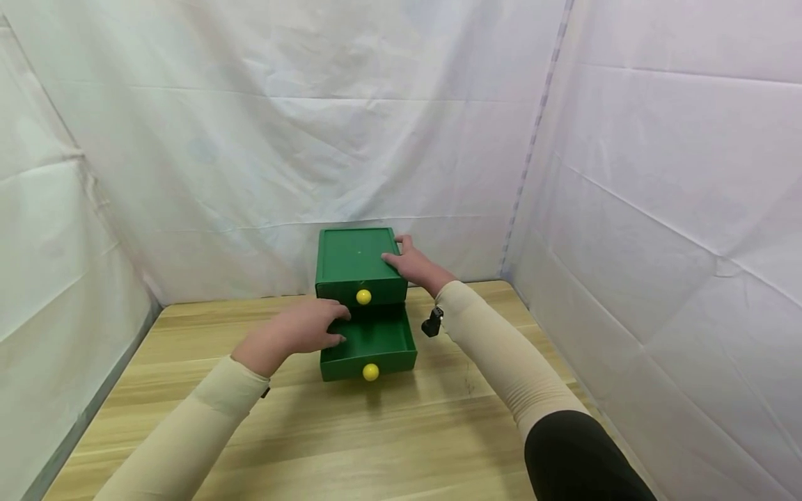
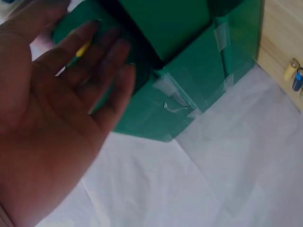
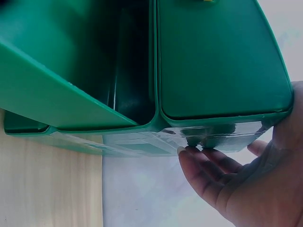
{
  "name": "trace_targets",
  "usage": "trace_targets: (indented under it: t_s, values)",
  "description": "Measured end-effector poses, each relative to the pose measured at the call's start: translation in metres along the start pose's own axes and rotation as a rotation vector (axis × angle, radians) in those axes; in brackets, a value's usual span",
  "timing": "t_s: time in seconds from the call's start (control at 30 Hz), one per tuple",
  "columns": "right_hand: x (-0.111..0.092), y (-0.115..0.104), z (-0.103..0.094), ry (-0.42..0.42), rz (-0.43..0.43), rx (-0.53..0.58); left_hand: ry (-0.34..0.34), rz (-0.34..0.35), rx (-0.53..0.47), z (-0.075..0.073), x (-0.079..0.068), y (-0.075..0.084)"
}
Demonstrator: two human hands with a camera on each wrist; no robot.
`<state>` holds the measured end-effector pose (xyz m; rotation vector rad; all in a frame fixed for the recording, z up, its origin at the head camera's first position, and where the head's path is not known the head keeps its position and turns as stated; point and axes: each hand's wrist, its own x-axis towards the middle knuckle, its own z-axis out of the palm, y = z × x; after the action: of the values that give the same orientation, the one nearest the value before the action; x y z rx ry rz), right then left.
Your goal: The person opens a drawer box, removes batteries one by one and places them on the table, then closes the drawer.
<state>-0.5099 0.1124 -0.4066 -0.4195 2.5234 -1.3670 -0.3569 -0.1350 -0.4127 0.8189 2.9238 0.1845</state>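
Observation:
A green drawer cabinet (image 1: 357, 254) stands upright near the back of the table, its upper drawer with a yellow knob (image 1: 363, 297) closed. Below it, the lower drawer (image 1: 370, 364) is pulled out toward me, and no object shows inside its visible part. My left hand (image 1: 301, 327) is at the drawer's left side, fingers loosely extended over the opening; the left wrist view shows its palm with nothing held. With its thumb on the cabinet's top edge, my right hand (image 1: 416, 266) rests at the upper right; in the right wrist view its fingertips (image 3: 189, 163) touch the taped side wall.
The wooden table (image 1: 301, 438) extends in front of the cabinet. White cloth walls (image 1: 263, 153) close in the back and both sides. Small cylinders like batteries (image 2: 292, 70) lie at the edge of the left wrist view. Clear tape (image 2: 173, 92) covers the cabinet's side.

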Motion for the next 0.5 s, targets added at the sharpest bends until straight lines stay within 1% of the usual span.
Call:
trace_targets:
  t_s: [0.13,0.27,0.33,0.5]
  values:
    - [0.001,0.001,0.000,0.003,0.001,-0.003,-0.045,-0.062,0.174,0.012,0.007,0.007]
    - [0.000,0.001,-0.001,0.001,-0.009,0.009,-0.057,-0.080,0.262,0.023,0.012,0.012]
    - [0.000,0.002,-0.001,0.000,-0.013,0.014,-0.057,-0.085,0.285,0.028,0.014,0.014]
    - [0.000,0.001,-0.001,0.000,-0.021,0.013,-0.057,-0.110,0.302,0.039,0.020,0.013]
